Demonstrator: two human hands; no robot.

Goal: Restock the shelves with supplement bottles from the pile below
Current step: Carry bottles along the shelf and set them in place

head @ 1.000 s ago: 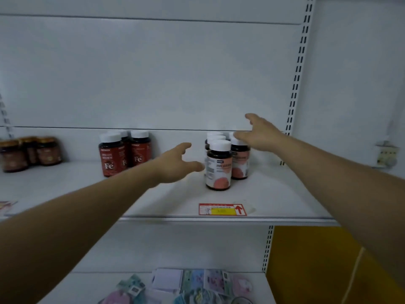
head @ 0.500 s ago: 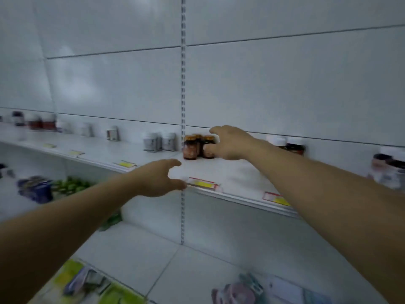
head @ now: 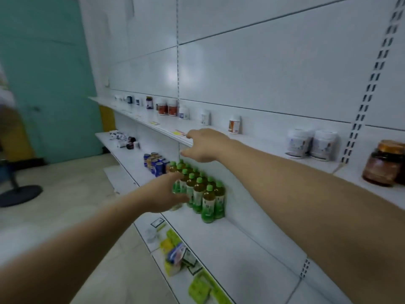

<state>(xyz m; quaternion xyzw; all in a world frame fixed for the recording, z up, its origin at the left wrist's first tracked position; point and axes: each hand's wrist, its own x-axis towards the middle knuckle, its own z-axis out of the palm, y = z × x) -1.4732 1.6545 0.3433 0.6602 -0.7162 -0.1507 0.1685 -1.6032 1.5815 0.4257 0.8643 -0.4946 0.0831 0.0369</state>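
A long white upper shelf (head: 258, 141) carries scattered supplement bottles: two white tubs (head: 311, 144), an amber jar (head: 382, 165) at the far right, a white bottle with an orange label (head: 234, 124) and two red-labelled bottles (head: 167, 108) further left. My right hand (head: 205, 145) hovers in front of the shelf's front edge, fingers spread, holding nothing. My left hand (head: 164, 194) is stretched out lower, empty, in front of the green-capped drink bottles (head: 200, 194) on the shelf below.
The lower shelf (head: 230, 238) also holds blue cans (head: 156, 164) and small dark items (head: 125, 139) at its far left. Green and yellow packets (head: 175, 253) lie on the bottom shelf. A teal wall (head: 48, 73) and a black round stand base (head: 19, 194) are to the left.
My view has swung far to the left along the shelving. Both hands left the red-labelled and pink-labelled bottles and now reach out empty in front of the shelves.
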